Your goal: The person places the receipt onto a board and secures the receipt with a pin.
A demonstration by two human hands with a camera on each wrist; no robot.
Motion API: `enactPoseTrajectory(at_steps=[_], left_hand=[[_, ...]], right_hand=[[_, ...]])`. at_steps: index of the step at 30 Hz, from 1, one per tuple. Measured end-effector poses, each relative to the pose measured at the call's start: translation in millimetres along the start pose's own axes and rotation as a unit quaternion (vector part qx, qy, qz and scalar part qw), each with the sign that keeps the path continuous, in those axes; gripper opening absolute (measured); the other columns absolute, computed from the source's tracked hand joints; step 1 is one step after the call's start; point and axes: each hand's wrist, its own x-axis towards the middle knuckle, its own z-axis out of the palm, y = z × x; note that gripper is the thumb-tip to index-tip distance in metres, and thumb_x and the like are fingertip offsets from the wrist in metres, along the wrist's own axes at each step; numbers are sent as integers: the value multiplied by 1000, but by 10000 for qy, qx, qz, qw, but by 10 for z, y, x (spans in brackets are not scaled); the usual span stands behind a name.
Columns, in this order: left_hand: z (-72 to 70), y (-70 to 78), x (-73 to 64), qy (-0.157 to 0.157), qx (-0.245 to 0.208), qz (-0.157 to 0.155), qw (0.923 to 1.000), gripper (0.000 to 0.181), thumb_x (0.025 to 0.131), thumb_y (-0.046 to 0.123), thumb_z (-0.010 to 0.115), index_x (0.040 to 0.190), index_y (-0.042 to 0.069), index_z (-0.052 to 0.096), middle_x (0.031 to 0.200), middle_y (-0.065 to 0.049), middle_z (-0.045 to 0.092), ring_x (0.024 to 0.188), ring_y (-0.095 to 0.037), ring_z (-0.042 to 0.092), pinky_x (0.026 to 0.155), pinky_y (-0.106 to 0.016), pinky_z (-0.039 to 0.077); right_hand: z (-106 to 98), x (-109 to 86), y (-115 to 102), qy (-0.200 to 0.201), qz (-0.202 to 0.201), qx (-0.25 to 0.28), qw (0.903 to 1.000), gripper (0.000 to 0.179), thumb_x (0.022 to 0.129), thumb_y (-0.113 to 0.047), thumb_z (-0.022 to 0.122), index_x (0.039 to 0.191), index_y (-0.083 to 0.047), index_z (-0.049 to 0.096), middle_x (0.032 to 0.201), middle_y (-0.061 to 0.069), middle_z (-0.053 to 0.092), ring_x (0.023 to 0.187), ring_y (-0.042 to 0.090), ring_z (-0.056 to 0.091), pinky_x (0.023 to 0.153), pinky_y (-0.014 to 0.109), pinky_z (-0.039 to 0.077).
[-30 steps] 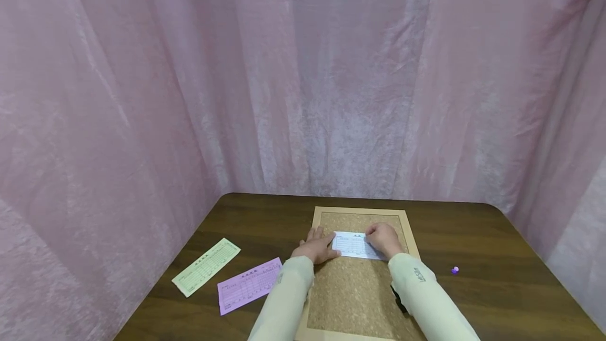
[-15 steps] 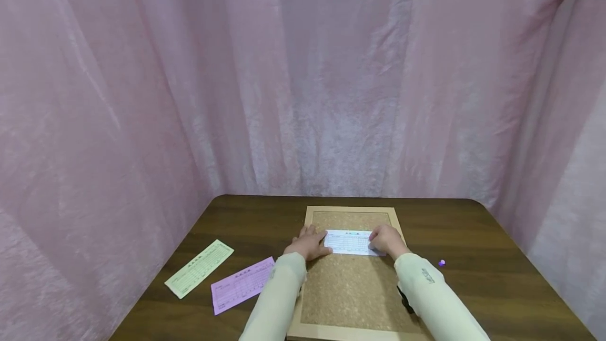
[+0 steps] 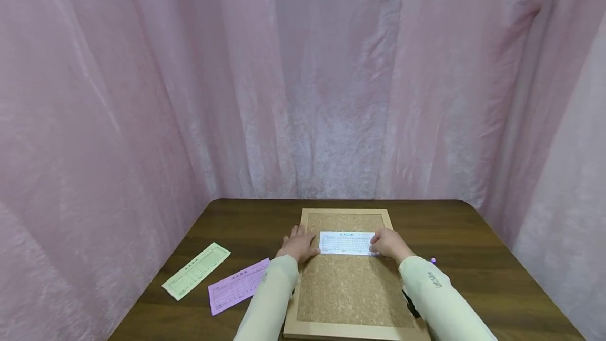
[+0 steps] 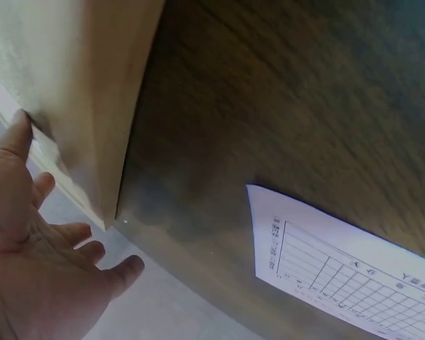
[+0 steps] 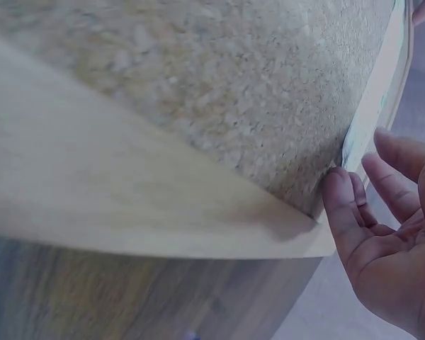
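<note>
A white printed slip [image 3: 345,243] lies across the upper part of a wood-framed corkboard [image 3: 352,291], with a small pale green spot at its top edge. My left hand [image 3: 298,245] rests over the board's left frame, fingers spread and thumb at the slip's left end. In the left wrist view, nothing is held in that hand [image 4: 46,248]. At the slip's right end is my right hand [image 3: 389,242], fingertips right at the paper. The right wrist view has this hand [image 5: 393,219] loosely bent, its thumb and fingers apart.
To the left on the dark wooden table [image 3: 473,278] lie a green printed slip [image 3: 196,271] and a purple printed slip [image 3: 239,284]. A small purple object [image 3: 433,260] shows beside the right sleeve, partly covered. Pink curtains [image 3: 284,93] hang behind the table.
My right hand has slid from the slip's top middle to its right end, uncovering the pale green spot. The left hand has drawn slightly left. The head view has shifted.
</note>
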Motion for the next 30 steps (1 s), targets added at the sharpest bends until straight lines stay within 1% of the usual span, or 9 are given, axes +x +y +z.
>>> enactPoseTrajectory(at_steps=[2, 4, 6, 9, 14, 20, 21, 25, 30], left_hand=[[-11, 16, -26, 58, 172, -37, 9998, 59, 97, 42, 63, 147, 15, 50, 158, -23, 25, 146, -42, 20, 108, -65, 28], [-35, 33, -59, 92, 207, -93, 9997, 58, 97, 41, 64, 147, 15, 50, 157, -23, 26, 145, -42, 21, 108, -64, 28], [-65, 51, -97, 91, 132, -148, 9998, 58, 96, 39, 65, 147, 15, 50, 157, -24, 26, 145, -42, 21, 108, -64, 28], [-116, 80, -175, 29, -121, -213, 9997, 59, 97, 38, 65, 148, 14, 48, 158, -25, 24, 146, -43, 19, 110, -65, 25], [-179, 111, -273, -12, -332, -146, 9993, 60, 98, 38, 63, 149, 13, 46, 159, -26, 23, 147, -44, 17, 111, -65, 22], [-222, 88, -327, 88, -421, -127, 9990, 62, 97, 41, 63, 150, 15, 45, 158, -28, 23, 146, -45, 18, 111, -65, 23], [-234, 78, -338, 113, -421, -130, 9990, 62, 97, 42, 63, 150, 16, 45, 158, -28, 23, 146, -46, 18, 111, -65, 23], [-303, 38, -398, 188, -369, -158, 9990, 65, 97, 46, 61, 152, 17, 42, 158, -27, 23, 146, -45, 18, 110, -65, 23], [-378, -32, -466, 267, -454, -203, 9984, 71, 95, 50, 62, 152, 13, 41, 157, -27, 25, 146, -46, 18, 110, -66, 23]], right_hand=[[-4, -31, 29, 10, -7, -60, 10000, 6, 81, -5, 73, 82, -1, 70, 73, 2, 63, 69, 18, 55, 64, 32, 47], [-12, -70, 60, 5, 23, -50, 10000, 5, 81, -6, 72, 82, -1, 70, 72, 2, 62, 66, 18, 54, 60, 31, 45], [-19, -112, 97, -18, 70, 21, 10000, 4, 82, -6, 71, 81, -2, 69, 72, 2, 60, 64, 18, 52, 57, 29, 43], [-47, -190, 133, 10, 102, 109, 9999, 4, 83, -6, 71, 80, -3, 69, 74, 2, 61, 65, 18, 51, 57, 30, 42], [-125, -299, 150, 150, -122, -96, 9998, 6, 86, -10, 71, 83, -4, 70, 84, 4, 66, 75, 21, 55, 70, 40, 48], [-206, -369, 154, 223, -353, -276, 9987, 27, 86, -14, 68, 105, 4, 71, 103, 18, 71, 94, 34, 65, 82, 49, 52], [-219, -376, 152, 233, -369, -277, 9987, 31, 87, -14, 68, 110, 6, 70, 106, 20, 70, 98, 36, 65, 84, 51, 51], [-264, -401, 146, 235, -467, -320, 9981, 37, 88, -17, 68, 116, 8, 68, 113, 25, 68, 106, 43, 63, 89, 54, 49], [-291, -459, 158, 100, -479, -329, 9983, 43, 91, -22, 69, 122, 8, 65, 120, 27, 65, 115, 46, 58, 95, 56, 46]])
